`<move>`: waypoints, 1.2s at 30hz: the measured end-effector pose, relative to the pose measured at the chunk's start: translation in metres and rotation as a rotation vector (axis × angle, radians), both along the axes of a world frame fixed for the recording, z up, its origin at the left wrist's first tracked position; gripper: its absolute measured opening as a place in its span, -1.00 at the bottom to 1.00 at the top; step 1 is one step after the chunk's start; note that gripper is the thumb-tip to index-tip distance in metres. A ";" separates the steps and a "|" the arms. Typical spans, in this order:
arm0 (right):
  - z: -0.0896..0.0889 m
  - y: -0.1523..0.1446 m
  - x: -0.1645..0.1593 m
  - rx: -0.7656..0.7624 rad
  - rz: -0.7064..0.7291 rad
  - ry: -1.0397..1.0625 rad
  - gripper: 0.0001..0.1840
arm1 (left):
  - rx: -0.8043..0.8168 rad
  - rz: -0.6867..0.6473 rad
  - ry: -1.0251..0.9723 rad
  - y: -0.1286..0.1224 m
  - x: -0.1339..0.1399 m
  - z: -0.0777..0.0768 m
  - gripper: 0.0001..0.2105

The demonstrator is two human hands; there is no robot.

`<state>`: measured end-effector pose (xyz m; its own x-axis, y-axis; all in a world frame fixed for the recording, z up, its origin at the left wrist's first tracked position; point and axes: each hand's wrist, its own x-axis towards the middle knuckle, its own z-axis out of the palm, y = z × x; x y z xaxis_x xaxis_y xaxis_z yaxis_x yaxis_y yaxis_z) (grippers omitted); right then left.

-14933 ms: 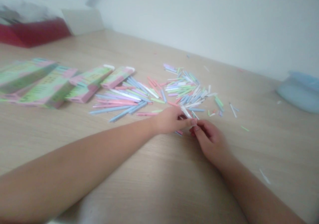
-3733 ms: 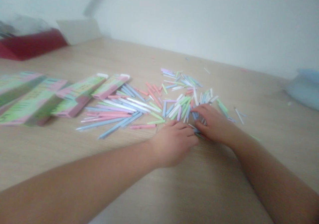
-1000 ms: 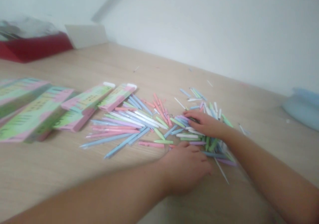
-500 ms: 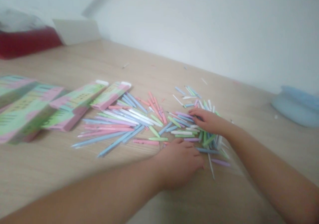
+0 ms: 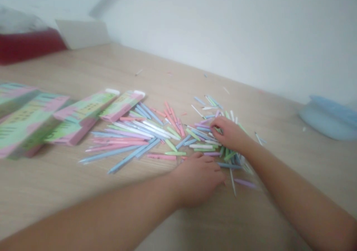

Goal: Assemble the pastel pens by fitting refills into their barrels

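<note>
By the right hand point(image 5: 227, 132), slim sticks point(image 5: 202, 146); pastel blue, green, lilac

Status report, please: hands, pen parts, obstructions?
Right hand over pastel pen parts, grip unclear. Left hand palm-down at their near edge. Patterned cartons left, apart from both hands.

We see short, slim pieces point(image 5: 202, 146) in white, green, blue and purple lying loosely jumbled, many overlapping. At the near side, 1 purple piece point(image 5: 245, 183) lies slightly apart and 1 thin white stick point(image 5: 232, 182) juts toward us.
</note>
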<state>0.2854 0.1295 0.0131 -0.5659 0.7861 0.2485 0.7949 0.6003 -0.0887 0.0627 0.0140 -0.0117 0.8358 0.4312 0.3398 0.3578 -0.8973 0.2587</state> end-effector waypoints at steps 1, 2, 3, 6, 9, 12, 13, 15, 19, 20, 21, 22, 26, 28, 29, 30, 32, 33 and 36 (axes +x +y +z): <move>0.000 -0.001 -0.001 -0.024 0.037 -0.010 -0.83 | 0.000 -0.002 -0.003 0.000 0.000 0.000 -0.82; 0.000 -0.001 -0.001 -0.048 0.062 -0.013 -0.82 | -0.001 -0.003 -0.006 0.000 0.000 -0.001 -0.82; 0.000 -0.001 -0.001 -0.071 0.082 -0.012 -0.79 | -0.001 -0.002 -0.008 0.000 0.000 -0.001 -0.82; 0.000 -0.003 0.000 -0.111 0.097 0.003 -0.67 | 0.007 0.003 -0.014 0.001 -0.001 -0.001 -0.82; 0.003 -0.011 -0.003 -0.079 0.078 0.011 -0.70 | 0.009 -0.009 -0.011 0.000 -0.001 0.000 -0.84; 0.007 -0.023 -0.010 -0.109 0.123 -0.015 -0.72 | 0.006 -0.015 -0.007 0.000 -0.001 0.000 -0.83; 0.008 -0.026 -0.012 -0.127 0.137 -0.024 -0.72 | 0.010 -0.014 -0.009 0.000 -0.001 0.000 -0.83; 0.008 -0.030 -0.015 -0.146 0.128 -0.028 -0.71 | 0.018 -0.013 -0.015 0.000 -0.001 -0.001 -0.84; 0.001 -0.028 -0.013 -0.143 0.008 -0.012 -0.71 | 0.009 -0.018 -0.014 0.000 -0.001 -0.003 -0.84; -0.001 -0.026 -0.011 -0.136 -0.020 -0.011 -0.71 | 0.006 -0.015 -0.017 0.000 -0.001 -0.003 -0.84; -0.002 -0.024 -0.009 -0.126 -0.039 -0.016 -0.71 | 0.004 -0.012 -0.022 0.000 -0.001 -0.004 -0.84; -0.004 -0.023 -0.008 -0.112 -0.051 -0.026 -0.71 | 0.005 -0.009 -0.026 0.000 -0.001 -0.004 -0.84; -0.005 -0.019 0.000 -0.060 -0.065 -0.069 -0.71 | 0.013 -0.005 -0.033 0.000 -0.001 -0.005 -0.84; -0.004 -0.019 0.005 -0.052 -0.065 -0.082 -0.72 | 0.012 -0.007 -0.030 0.000 -0.001 -0.005 -0.84; -0.004 -0.018 0.008 -0.053 -0.063 -0.088 -0.73 | 0.012 -0.009 -0.028 0.000 -0.001 -0.004 -0.84; -0.004 -0.019 0.010 -0.056 -0.062 -0.091 -0.73 | 0.012 -0.009 -0.025 0.000 -0.002 -0.004 -0.84; -0.003 -0.020 0.016 -0.065 -0.062 -0.092 -0.73 | 0.008 -0.006 -0.026 0.000 -0.002 -0.004 -0.84; -0.002 -0.020 0.018 -0.070 -0.059 -0.094 -0.74 | 0.006 -0.004 -0.028 0.000 -0.002 -0.004 -0.84; 0.002 -0.023 0.025 -0.097 -0.031 -0.101 -0.72 | 0.000 -0.004 -0.023 0.000 -0.002 -0.003 -0.84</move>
